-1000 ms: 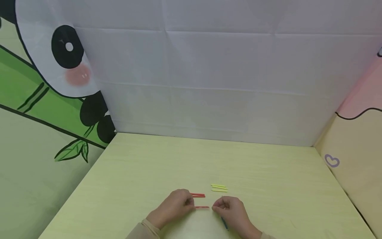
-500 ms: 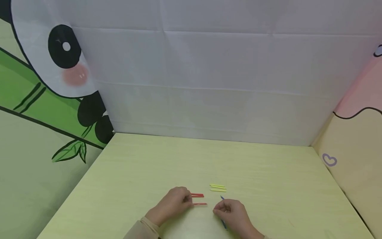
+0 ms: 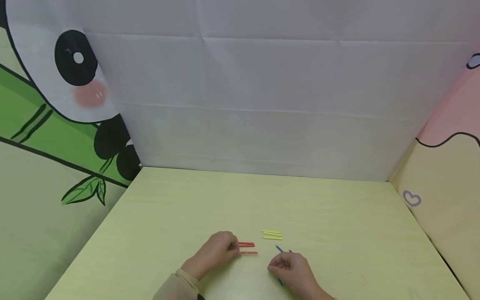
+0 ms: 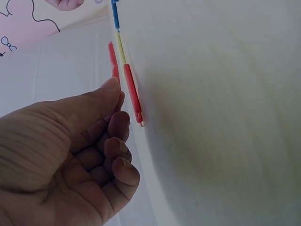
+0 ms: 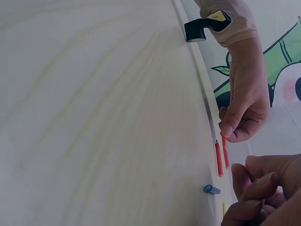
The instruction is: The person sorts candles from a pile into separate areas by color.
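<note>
The red stick [image 3: 249, 252] is over the counter [image 3: 337, 225], pinched near one end by the thumb and finger of the left hand [image 3: 213, 253], on the near side of two more red sticks [image 3: 247, 246]. From my seat far away, I think the step is to lay it next to that pair. I would keep it flat and in line with them, slide it a tiny bit left because its tip pokes out past theirs, bring it down softly, then let go without bumping the others. The right hand [image 3: 294, 271] hangs over the blue sticks [image 3: 279, 248], fingers loosely bent, and I see nothing in them. My head view shows the yellow sticks [image 3: 271, 233] as a little bunch, but mostly the back of the left hand. The left wrist view shows the pinch plainly, yet there I can clearly pick out just one red stick lying down. I cannot tell if the held stick touches the counter.
</note>
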Action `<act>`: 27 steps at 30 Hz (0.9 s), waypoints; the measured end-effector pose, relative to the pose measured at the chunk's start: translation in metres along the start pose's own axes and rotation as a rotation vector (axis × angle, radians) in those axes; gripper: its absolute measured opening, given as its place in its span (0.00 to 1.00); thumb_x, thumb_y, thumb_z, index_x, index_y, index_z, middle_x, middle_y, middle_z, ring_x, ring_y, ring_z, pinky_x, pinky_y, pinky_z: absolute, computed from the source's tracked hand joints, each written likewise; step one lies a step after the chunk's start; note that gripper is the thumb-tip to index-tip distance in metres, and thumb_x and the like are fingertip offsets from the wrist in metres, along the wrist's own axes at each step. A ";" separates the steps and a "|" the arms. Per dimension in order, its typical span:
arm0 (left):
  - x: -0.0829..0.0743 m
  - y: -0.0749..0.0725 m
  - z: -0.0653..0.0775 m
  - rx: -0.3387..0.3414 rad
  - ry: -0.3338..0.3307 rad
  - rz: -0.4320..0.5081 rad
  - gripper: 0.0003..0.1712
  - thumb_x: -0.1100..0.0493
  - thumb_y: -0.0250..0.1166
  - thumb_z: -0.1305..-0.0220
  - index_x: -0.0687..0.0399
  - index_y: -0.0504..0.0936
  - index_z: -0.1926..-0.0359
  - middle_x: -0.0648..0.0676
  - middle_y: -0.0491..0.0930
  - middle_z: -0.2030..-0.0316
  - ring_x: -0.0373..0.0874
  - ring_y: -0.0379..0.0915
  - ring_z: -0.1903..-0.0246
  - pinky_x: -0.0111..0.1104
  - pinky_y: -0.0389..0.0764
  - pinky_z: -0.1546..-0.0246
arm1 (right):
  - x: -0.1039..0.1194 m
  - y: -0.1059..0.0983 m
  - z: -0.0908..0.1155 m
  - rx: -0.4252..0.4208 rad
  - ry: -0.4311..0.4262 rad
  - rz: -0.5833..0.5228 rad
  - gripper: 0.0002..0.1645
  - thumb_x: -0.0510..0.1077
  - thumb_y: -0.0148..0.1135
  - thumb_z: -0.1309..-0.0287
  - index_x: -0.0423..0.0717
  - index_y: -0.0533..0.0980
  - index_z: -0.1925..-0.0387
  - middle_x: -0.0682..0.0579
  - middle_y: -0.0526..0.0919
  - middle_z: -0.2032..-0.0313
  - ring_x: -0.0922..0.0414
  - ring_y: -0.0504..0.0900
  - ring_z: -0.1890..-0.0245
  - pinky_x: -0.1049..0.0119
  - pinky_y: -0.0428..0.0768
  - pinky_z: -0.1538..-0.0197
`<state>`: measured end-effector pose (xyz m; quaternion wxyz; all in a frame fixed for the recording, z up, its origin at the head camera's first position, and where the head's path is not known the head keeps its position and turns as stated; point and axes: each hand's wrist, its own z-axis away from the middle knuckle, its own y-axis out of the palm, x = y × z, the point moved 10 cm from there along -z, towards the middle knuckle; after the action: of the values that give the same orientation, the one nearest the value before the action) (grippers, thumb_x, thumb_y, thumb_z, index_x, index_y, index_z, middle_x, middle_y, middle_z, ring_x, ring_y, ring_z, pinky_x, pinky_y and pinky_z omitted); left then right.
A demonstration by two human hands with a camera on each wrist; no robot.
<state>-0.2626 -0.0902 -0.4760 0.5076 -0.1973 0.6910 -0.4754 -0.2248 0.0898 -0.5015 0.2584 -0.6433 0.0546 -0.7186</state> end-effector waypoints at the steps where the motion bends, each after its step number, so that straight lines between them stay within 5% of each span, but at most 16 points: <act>1: 0.001 0.000 0.000 -0.002 0.001 -0.002 0.08 0.60 0.71 0.43 0.48 0.81 0.75 0.38 0.72 0.76 0.33 0.65 0.73 0.30 0.72 0.67 | 0.000 0.000 0.000 0.002 0.000 -0.003 0.05 0.42 0.71 0.47 0.44 0.82 0.72 0.57 0.81 0.75 0.60 0.74 0.72 0.71 0.73 0.71; 27: 0.010 -0.004 -0.006 -0.008 -0.018 0.007 0.09 0.59 0.71 0.43 0.49 0.80 0.76 0.40 0.72 0.77 0.33 0.64 0.74 0.30 0.70 0.70 | -0.006 0.002 0.007 0.048 0.031 -0.062 0.06 0.41 0.71 0.47 0.43 0.82 0.71 0.57 0.82 0.74 0.58 0.77 0.72 0.71 0.74 0.70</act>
<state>-0.2726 -0.0969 -0.4779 0.5145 -0.2010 0.6890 -0.4692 -0.2178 0.0924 -0.5061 0.2505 -0.6269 0.0214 -0.7374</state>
